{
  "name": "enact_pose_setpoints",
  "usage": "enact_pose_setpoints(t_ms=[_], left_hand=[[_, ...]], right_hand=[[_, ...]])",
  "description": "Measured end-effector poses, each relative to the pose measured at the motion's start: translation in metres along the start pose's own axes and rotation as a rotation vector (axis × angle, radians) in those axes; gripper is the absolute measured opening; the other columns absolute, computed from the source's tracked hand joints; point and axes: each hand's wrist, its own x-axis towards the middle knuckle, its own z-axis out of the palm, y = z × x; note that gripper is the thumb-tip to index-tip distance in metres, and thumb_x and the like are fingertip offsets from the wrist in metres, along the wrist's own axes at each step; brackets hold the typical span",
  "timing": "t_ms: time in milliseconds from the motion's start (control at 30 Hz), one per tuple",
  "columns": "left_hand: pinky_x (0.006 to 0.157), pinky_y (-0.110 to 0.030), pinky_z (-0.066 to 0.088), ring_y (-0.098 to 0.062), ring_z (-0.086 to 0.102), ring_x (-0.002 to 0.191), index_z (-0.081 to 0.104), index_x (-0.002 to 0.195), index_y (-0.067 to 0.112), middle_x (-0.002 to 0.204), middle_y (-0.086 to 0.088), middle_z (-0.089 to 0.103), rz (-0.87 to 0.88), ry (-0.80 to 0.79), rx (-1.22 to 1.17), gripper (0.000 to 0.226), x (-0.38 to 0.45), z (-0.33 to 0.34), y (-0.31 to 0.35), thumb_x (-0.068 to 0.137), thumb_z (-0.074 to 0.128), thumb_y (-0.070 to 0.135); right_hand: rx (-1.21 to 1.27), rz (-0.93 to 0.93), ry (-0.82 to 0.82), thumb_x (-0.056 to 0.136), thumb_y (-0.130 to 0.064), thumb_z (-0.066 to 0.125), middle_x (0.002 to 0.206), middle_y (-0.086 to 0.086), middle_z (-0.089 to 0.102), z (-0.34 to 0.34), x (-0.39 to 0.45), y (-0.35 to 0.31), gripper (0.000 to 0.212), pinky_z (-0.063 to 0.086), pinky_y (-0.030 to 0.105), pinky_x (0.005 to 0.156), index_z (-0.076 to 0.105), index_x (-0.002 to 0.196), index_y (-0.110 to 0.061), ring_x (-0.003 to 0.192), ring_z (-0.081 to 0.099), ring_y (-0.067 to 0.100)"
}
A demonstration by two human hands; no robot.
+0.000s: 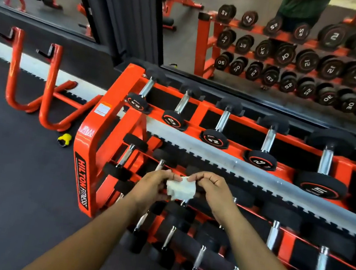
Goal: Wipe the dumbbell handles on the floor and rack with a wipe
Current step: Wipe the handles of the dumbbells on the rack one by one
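Rack: orange three-tier steel dumbbell rack (87, 143) against a wall mirror (262, 8).
Dumbbells: black rubber-ended dumbbells with chrome handles (221, 127) lying across every tier.
Left hand (152, 187): fingers curled, pinching one edge of the wipe.
Right hand (212, 189): fingertips pinching the opposite edge.
Wipe: crumpled white wipe (178, 190) held between both hands, above the middle tier.

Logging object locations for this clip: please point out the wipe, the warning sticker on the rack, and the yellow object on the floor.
wipe (179, 190): head view, middle of the crumpled white sheet.
warning sticker (103, 109): head view, centre of the label.
yellow object (64, 139): head view, its yellow body.
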Motion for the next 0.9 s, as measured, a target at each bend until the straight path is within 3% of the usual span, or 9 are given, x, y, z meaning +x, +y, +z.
enact_pose_setpoints(t_ms=[67, 100, 200, 367, 467, 567, 667, 800, 900], left_hand=[[0.067, -0.027, 0.055, -0.017, 0.067, 0.08, 0.074, 0.09, 0.013, 0.093, -0.006, 0.073, 0.047, 0.048, 0.113, 0.01, 0.012, 0.009, -0.009, 0.096, 0.067, 0.012], [0.066, -0.025, 0.054, -0.014, 0.066, 0.078, 0.073, 0.091, 0.016, 0.088, -0.001, 0.072, 0.089, 0.046, 0.184, 0.007, 0.017, 0.012, -0.013, 0.092, 0.073, 0.009], [0.074, -0.029, 0.056, -0.012, 0.066, 0.081, 0.069, 0.098, 0.021, 0.091, 0.002, 0.071, 0.114, 0.023, 0.289, 0.024, 0.032, 0.018, -0.021, 0.081, 0.078, 0.007], [0.078, -0.029, 0.058, -0.014, 0.066, 0.088, 0.062, 0.114, 0.02, 0.103, -0.006, 0.068, 0.051, 0.049, 0.246, 0.04, 0.056, 0.013, -0.04, 0.087, 0.07, -0.009], [0.077, -0.021, 0.055, -0.001, 0.065, 0.087, 0.055, 0.123, 0.022, 0.111, -0.006, 0.065, 0.055, 0.073, 0.351, 0.052, 0.072, 0.005, -0.055, 0.086, 0.069, -0.011], [0.073, -0.019, 0.052, -0.008, 0.059, 0.082, 0.049, 0.128, 0.023, 0.107, -0.012, 0.062, 0.033, 0.049, 0.447, 0.058, 0.098, -0.001, -0.073, 0.084, 0.072, -0.008], [0.074, -0.029, 0.054, -0.016, 0.058, 0.083, 0.043, 0.136, 0.021, 0.112, -0.016, 0.061, -0.021, -0.045, 0.513, 0.065, 0.123, -0.004, -0.093, 0.083, 0.072, -0.004], [0.083, -0.029, 0.054, -0.017, 0.064, 0.092, 0.042, 0.137, 0.018, 0.111, -0.004, 0.061, -0.038, -0.152, 0.62, 0.066, 0.163, -0.015, -0.132, 0.081, 0.076, 0.016], [0.075, -0.019, 0.048, -0.015, 0.06, 0.09, 0.048, 0.126, 0.014, 0.106, 0.002, 0.059, -0.026, -0.109, 0.697, 0.056, 0.187, -0.023, -0.162, 0.08, 0.08, 0.019]], right_hand=[[0.021, -0.011, -0.046, 0.097, -0.007, 0.059, 0.097, 0.008, 0.07, -0.011, 0.013, 0.011, 0.013, 0.057, 0.024, 0.071, 0.071, 0.102, -0.009, 0.084, 0.063, 0.012], [0.026, -0.001, -0.097, 0.095, -0.014, 0.068, 0.101, 0.007, 0.069, -0.014, 0.018, 0.018, 0.015, 0.059, 0.031, 0.074, 0.067, 0.11, -0.016, 0.089, 0.064, 0.015], [-0.055, 0.078, -0.238, 0.083, -0.02, 0.083, 0.111, 0.008, 0.067, -0.025, 0.034, 0.04, 0.052, 0.062, 0.04, 0.074, 0.059, 0.128, -0.026, 0.094, 0.07, 0.022], [-0.119, 0.144, -0.272, 0.085, -0.001, 0.077, 0.094, 0.013, 0.074, -0.038, 0.052, 0.076, 0.037, 0.06, 0.046, 0.071, 0.064, 0.117, -0.014, 0.072, 0.07, 0.03], [-0.241, 0.155, -0.267, 0.086, 0.007, 0.069, 0.103, 0.007, 0.072, -0.046, 0.064, 0.095, 0.044, 0.058, 0.035, 0.081, 0.064, 0.122, -0.017, 0.086, 0.07, 0.016], [-0.229, 0.174, -0.227, 0.091, -0.009, 0.066, 0.124, 0.001, 0.067, -0.044, 0.087, 0.111, 0.044, 0.051, 0.03, 0.102, 0.061, 0.132, -0.023, 0.113, 0.064, 0.012], [-0.256, 0.219, -0.233, 0.095, -0.027, 0.068, 0.126, -0.004, 0.067, -0.032, 0.105, 0.125, 0.043, 0.048, 0.033, 0.106, 0.059, 0.137, -0.025, 0.117, 0.063, 0.01], [-0.47, 0.255, -0.249, 0.091, -0.036, 0.071, 0.112, -0.012, 0.071, -0.013, 0.13, 0.168, 0.03, 0.053, 0.036, 0.095, 0.07, 0.121, -0.029, 0.104, 0.066, 0.004], [-0.483, 0.315, -0.218, 0.092, -0.025, 0.073, 0.084, -0.015, 0.066, -0.005, 0.139, 0.19, 0.009, 0.045, 0.016, 0.071, 0.068, 0.091, -0.033, 0.077, 0.06, -0.009]])
